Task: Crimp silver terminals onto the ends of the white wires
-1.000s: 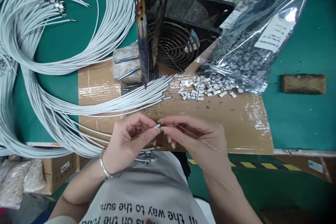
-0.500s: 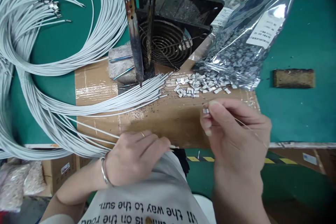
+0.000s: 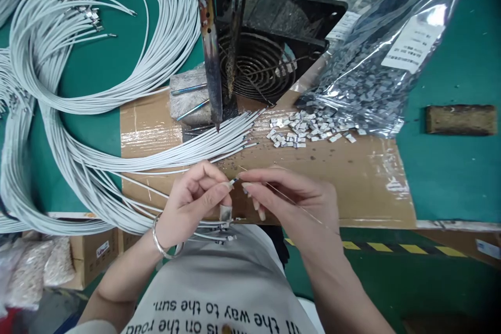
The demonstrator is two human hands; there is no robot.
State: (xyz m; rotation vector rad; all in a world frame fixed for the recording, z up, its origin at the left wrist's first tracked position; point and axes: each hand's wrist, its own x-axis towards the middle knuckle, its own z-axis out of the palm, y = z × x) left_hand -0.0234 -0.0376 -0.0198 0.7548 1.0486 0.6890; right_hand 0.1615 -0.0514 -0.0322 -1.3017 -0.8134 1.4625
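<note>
- Head view: my left hand (image 3: 186,210) pinches one wire (image 3: 234,181), its tip at my thumb's two o'clock.
- My right hand (image 3: 313,203) holds one strand (image 3: 294,202); whether its fingertips also grip the wire, I cannot tell.
- From my grip: one fan (image 3: 256,65), twelve o'clock; clips (image 3: 300,129), uncountable, two o'clock.

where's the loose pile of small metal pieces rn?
The pile lies right of centre in the head view, on the cardboard, between the white cables and the silvery bag.
</note>
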